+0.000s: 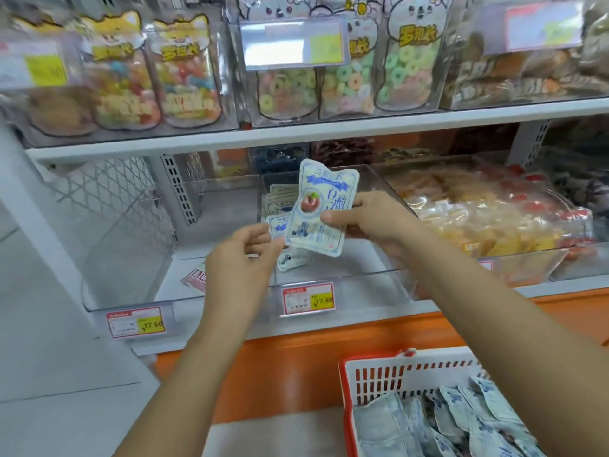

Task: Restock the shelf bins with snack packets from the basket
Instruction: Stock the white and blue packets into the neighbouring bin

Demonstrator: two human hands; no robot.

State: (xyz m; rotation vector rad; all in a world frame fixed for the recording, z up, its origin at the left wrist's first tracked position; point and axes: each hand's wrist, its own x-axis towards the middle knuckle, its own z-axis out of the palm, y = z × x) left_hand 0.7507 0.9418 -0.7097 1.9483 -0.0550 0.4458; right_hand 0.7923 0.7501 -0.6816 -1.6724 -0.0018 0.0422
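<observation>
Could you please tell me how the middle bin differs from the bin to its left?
The middle bin holds several blue-and-white packets; the left bin shows just a red packet. The middle bin's tag reads 17.80, the left bin's tag 17.60. Both are clear plastic on one shelf.

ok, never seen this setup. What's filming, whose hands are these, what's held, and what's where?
No robot here: a person works with bare hands. The single picture comes from a wide-angle camera worn on their head, looking forward and down. The right hand grips a white-and-blue snack packet with a red fruit picture, held in front of a clear plastic shelf bin. The left hand pinches a second similar packet just below it. The red-and-white plastic basket at lower right holds more such packets.
</observation>
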